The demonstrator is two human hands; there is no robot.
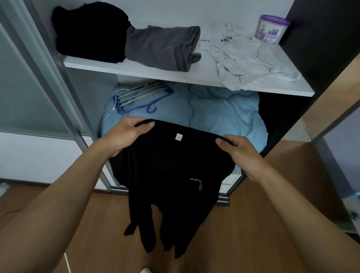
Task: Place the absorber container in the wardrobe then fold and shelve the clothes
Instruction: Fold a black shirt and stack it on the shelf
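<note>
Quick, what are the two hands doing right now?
Left hand: closed, pinching the top edge of the black garment.
Right hand: closed, pinching the same edge on the other side.

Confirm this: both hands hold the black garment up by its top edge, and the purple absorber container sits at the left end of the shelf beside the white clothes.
Wrong side. The head view shows the absorber container at the right end of the shelf, behind the white clothes. The rest holds: the left hand and right hand hold the black garment by its top edge.
</note>
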